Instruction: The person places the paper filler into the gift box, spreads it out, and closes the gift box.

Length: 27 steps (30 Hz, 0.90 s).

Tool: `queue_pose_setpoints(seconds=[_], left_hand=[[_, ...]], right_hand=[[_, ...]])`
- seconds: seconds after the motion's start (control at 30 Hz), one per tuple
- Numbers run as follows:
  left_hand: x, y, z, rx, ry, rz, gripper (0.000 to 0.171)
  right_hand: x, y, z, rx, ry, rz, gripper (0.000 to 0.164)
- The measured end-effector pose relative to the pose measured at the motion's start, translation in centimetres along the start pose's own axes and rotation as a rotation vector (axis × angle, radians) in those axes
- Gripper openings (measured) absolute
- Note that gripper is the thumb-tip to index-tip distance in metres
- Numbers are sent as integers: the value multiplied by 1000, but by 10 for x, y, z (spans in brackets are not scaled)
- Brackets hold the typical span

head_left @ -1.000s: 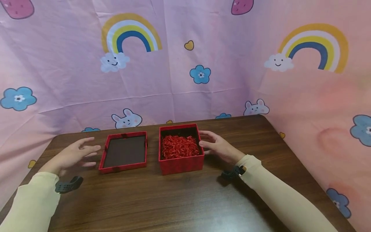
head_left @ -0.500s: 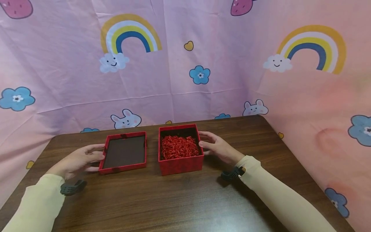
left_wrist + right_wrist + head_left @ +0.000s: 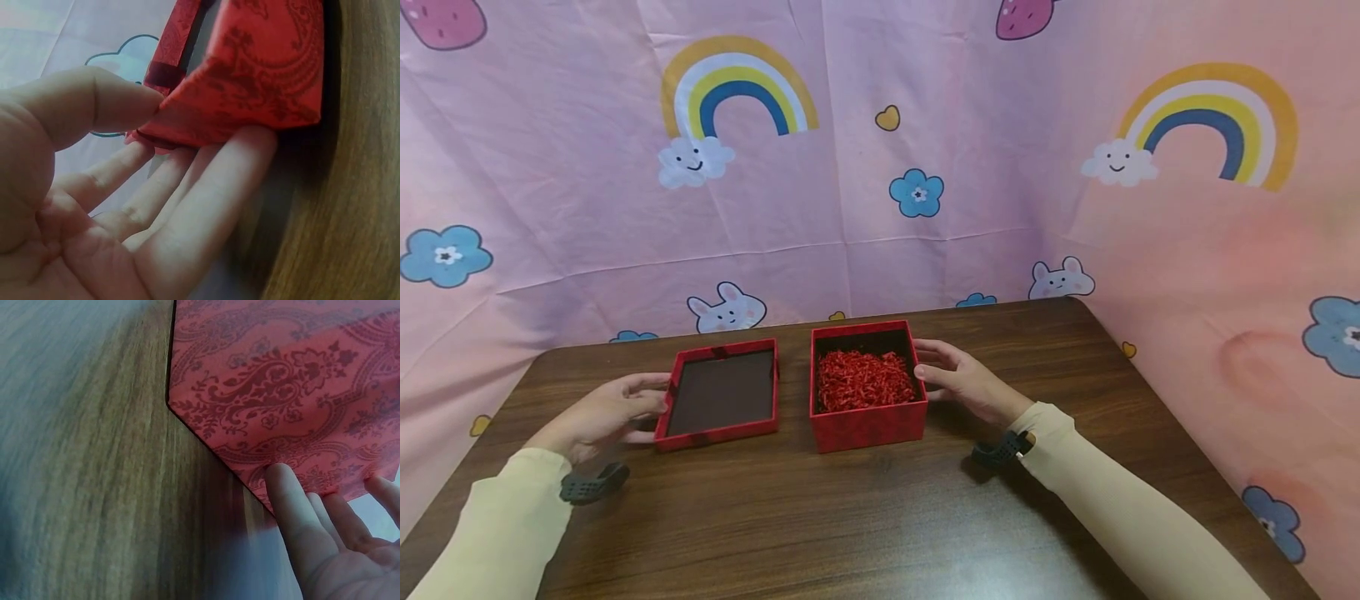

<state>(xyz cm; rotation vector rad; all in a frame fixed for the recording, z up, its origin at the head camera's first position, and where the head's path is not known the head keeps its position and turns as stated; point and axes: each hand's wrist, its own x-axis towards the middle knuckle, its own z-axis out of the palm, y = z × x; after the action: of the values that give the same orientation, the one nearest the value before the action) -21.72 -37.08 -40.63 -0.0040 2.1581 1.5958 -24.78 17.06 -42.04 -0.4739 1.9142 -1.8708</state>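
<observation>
On the table lies a shallow red box lid, inner dark side up. My left hand is at its left wall. In the left wrist view the thumb is at the upper edge and the long fingers reach the patterned red side. Right of the lid stands a red box, uncovered and upright, with red shredded paper inside. My right hand touches the box's right wall with extended fingers; the thumb is near the top rim in the head view. Part of these fingers is hidden behind the box.
The dark wooden table ends at the back against a pink patterned cloth, which also covers the right side. A narrow strip of table separates lid and box. A dark strap sits at the left wrist, another at the right.
My left hand has moved right, from beside the lid to contact with its left wall. My right hand and the box have stayed in place.
</observation>
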Motion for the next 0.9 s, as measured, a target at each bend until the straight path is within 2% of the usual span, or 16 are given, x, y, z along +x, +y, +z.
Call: queue_pose_setpoints(seconds=[0.17, 0.33, 0.67, 0.9], left_hand=[[0, -2, -2, 16, 9, 7, 72], [0, -2, -8, 63, 53, 13, 70], [-1, 12, -15, 36, 107, 40, 71], [3, 31, -12, 33, 122, 84, 68]], right_hand=[[0, -2, 1, 1, -2, 3, 62], [0, -1, 1, 9, 2, 5, 62], [0, -2, 1, -5, 3, 11, 64], [-1, -3, 0, -15, -5, 5, 67]])
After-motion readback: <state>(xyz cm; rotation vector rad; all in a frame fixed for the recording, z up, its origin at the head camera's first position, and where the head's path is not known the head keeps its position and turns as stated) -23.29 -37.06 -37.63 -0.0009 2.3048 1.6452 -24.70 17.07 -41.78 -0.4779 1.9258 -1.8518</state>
